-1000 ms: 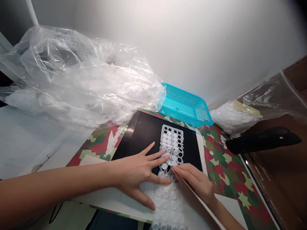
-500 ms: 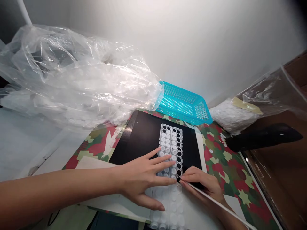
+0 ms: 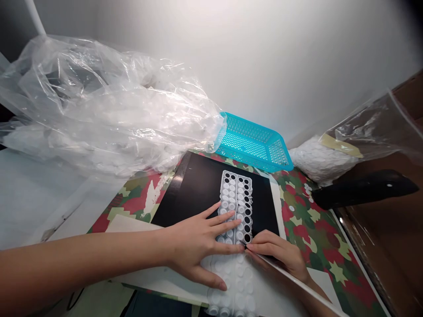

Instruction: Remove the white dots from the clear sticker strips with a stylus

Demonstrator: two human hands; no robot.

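Observation:
A long block of small round translucent plastic pieces [image 3: 232, 192] runs toward me in rows. Some show white tops, others dark round centres. My left hand [image 3: 201, 237] lies over it with the fingers spread and palm down, fingertips on the rows. My right hand [image 3: 280, 253] is closed at the block's right side, thumb and fingers pinched together close to my left little finger. A long thin white strip [image 3: 297, 276] extends from this pinch toward the lower right; whether it is a stick or a sheet's edge I cannot tell. The nearest rows look hazy.
A black board [image 3: 201, 180] lies under the block on a camouflage-patterned cover [image 3: 330, 246]. Behind stand a turquoise basket [image 3: 280, 154] and a large clear plastic bag [image 3: 115, 114]. To the right are a bag of white pieces [image 3: 320, 158] and a black handle-like object [image 3: 363, 189].
My right fingertips have shifted slightly left, closer to my left little finger. The white strip has tilted a little with them. My left hand stays in place.

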